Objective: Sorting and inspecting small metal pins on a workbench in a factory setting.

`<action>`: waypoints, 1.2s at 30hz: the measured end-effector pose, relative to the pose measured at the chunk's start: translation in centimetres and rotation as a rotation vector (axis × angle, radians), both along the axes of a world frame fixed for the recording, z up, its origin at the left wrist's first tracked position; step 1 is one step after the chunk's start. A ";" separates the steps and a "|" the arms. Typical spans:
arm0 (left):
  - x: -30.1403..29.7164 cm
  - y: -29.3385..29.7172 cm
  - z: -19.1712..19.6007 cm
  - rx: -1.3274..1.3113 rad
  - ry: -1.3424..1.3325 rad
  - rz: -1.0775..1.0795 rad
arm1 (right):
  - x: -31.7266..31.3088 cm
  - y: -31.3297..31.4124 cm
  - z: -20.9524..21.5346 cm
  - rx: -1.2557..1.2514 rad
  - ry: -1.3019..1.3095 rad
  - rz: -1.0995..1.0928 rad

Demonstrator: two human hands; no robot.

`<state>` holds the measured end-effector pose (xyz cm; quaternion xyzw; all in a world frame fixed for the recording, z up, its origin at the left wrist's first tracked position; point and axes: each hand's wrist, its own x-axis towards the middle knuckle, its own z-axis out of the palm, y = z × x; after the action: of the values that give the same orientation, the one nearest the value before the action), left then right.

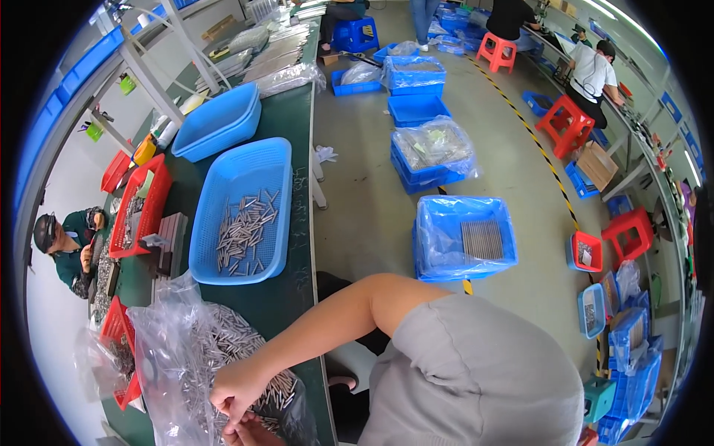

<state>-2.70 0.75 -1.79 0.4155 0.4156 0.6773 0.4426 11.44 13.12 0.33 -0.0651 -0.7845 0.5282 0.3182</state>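
Observation:
My right hand (239, 386) reaches in over a clear plastic bag (160, 364) full of small silver metal pins (223, 334). Its fingers are pinched together, and what they hold is too small to make out. Just below, at the lower edge of the picture, my left hand (251, 431) meets it with its fingertips. Its fingers are closed as well, partly cut off by the picture's edge, and anything in them is hidden. The bag lies spread on the green tabletop (301, 245), its pins heaped around both hands.
Beyond the bag stands a blue basket (279, 171) with loose pins, then stacked blue trays (216, 123). Red baskets (152, 197) line the left. Opposite sits a person (74, 245). Blue crates (465, 238) stand on the floor to the right, near red stools (569, 123).

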 end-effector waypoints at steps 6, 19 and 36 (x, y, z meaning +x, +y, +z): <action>0.6 0.1 0.5 -0.010 -0.003 -0.021 | 0.3 -0.6 0.6 0.183 -0.028 -0.150; 1.6 0.1 0.5 -0.033 0.120 0.091 | 6.9 3.7 5.1 0.542 0.418 -1.303; 1.5 0.0 0.7 -0.020 0.158 0.182 | 0.9 0.9 -1.2 0.974 -0.305 -0.363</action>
<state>-1.20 0.75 -1.07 0.4237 0.4921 0.6755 0.3494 12.36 13.98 -0.83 -0.1205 -0.9521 0.0246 0.2800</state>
